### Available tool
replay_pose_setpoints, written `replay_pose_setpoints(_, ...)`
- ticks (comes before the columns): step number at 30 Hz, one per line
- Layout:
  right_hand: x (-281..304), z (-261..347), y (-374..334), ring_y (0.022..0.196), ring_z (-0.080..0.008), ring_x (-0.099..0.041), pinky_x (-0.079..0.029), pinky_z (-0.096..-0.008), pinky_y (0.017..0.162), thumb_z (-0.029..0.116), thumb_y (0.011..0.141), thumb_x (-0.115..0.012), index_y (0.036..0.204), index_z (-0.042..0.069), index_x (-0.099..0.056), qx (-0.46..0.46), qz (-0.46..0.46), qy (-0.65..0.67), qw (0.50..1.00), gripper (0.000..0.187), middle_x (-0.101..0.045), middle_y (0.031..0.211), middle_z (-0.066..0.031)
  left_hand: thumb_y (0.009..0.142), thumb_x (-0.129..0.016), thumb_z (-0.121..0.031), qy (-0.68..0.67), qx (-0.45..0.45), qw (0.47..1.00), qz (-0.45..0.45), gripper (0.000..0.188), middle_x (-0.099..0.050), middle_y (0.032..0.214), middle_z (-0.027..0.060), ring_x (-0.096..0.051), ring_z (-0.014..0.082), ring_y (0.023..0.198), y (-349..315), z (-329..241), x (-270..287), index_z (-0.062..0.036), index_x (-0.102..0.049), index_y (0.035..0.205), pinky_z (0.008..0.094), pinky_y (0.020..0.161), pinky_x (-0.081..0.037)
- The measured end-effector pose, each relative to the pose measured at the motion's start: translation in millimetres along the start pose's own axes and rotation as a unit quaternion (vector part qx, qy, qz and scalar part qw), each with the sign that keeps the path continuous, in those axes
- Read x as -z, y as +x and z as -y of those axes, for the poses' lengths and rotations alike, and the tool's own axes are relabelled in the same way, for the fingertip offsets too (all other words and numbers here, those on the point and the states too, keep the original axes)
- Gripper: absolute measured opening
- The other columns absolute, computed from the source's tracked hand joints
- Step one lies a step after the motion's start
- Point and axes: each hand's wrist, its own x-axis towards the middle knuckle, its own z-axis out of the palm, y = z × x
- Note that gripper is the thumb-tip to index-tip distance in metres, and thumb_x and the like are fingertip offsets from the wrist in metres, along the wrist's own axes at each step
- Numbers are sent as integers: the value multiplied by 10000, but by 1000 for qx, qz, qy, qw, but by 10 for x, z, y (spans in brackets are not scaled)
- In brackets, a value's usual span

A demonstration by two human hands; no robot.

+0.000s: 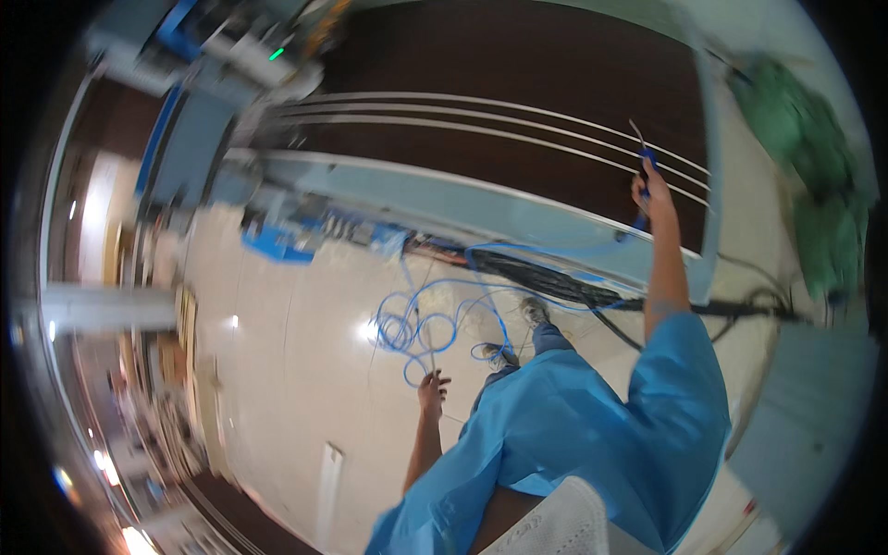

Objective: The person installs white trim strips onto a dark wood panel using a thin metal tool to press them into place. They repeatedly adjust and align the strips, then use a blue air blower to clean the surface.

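Observation:
My right hand (655, 192) is closed around a blue air blow gun (648, 159) with a thin, bent metal nozzle. It holds the gun over the dark brown panel, near the panel's right end. A blue air hose (546, 250) runs from the gun down to loose coils above the floor. My left hand (432, 392) is low, just below the coils, with its fingers curled. A thin pale rod (431, 356) seems to rise from those fingers, though blur hides its kind.
The dark panel (518, 55) with pale lengthwise strips lies on a light blue machine bed (444, 190). A machine head (250, 46) stands at its far left. Black cables (527, 273) run along the bed's base. Green sheeting (800, 139) hangs at right. A white strip (328, 490) is on the floor.

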Motion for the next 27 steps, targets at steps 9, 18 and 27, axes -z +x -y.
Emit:
replay_pose_setpoints(9,-1609,-1112,-782,422,-133,-479,-362,-306,412,604,936,-694,775,127,-556,-96,206,-310,923,523,-511,550,3,1029,-523,-213,-11,39,998,-51,345,-735,909,72,-499,71,581,-33,318,576,-63,-618,1324,217,454,-358)
replay_pose_setpoints(18,-3031,-2127,-960,462,-179,-498,-358,-350,426,533,972,-677,784,82,-572,-48,215,-212,952,500,-534,573,-61,1038,-529,-214,-112,83,984,-110,328,-739,885,100,-502,92,534,-387,1459,1262,-34,-619,1297,236,417,-358)
replay_pose_setpoints(27,-1660,-2455,-1837,486,-180,-566,-376,-330,405,552,972,-666,794,109,-568,-43,78,-188,978,488,-578,612,-46,1024,-500,-180,-28,172,984,-45,294,-750,900,131,-547,110,534,-73,2275,1664,-22,-635,1232,243,400,-349)
